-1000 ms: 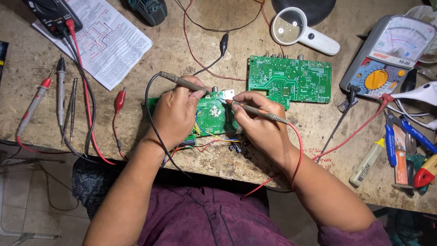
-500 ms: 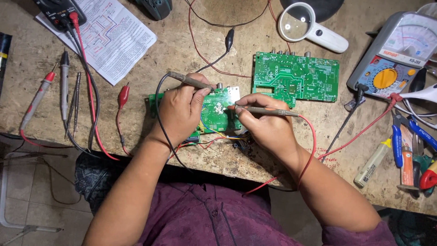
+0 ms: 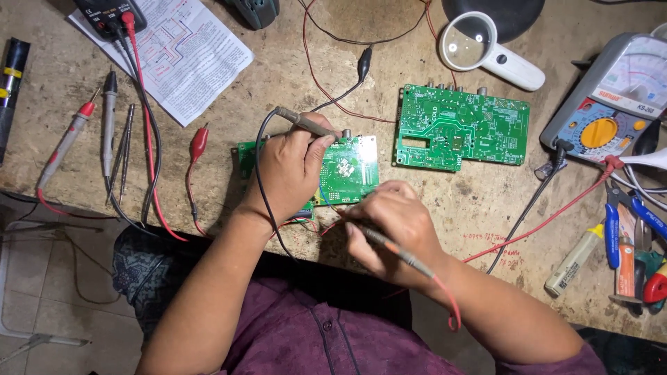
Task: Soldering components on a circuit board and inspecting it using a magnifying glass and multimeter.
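The left hand [image 3: 288,170] is closing its grip around a probe [image 3: 306,123], fingers wrapped on the grey shaft like a pen, and is resting on the small board [image 3: 351,170] while it does so. The right hand [image 3: 392,229] is clamping a second probe [image 3: 396,251] in a pinch grip, its tip hidden behind the fingers just below that board's near edge. The small board is lying flat on the bench [image 3: 431,201], partly under the left hand. It is looking thin, light and stiff, but fragile on its faces, where small parts and solder points are standing proud; judging by this, it is best taken by its bare edges, not by the populated middle. The probes are slim, rigid and light, with soft trailing leads that are likely tugging a little, so holding them along the insulated shaft seems right. A larger board [image 3: 462,128] is lying to the right of the small board, apart from it. Beyond that, a magnifier [image 3: 486,52] and an analogue meter [image 3: 611,104] are sitting further right. A printed sheet [image 3: 177,59] is lying up and left of the small board.
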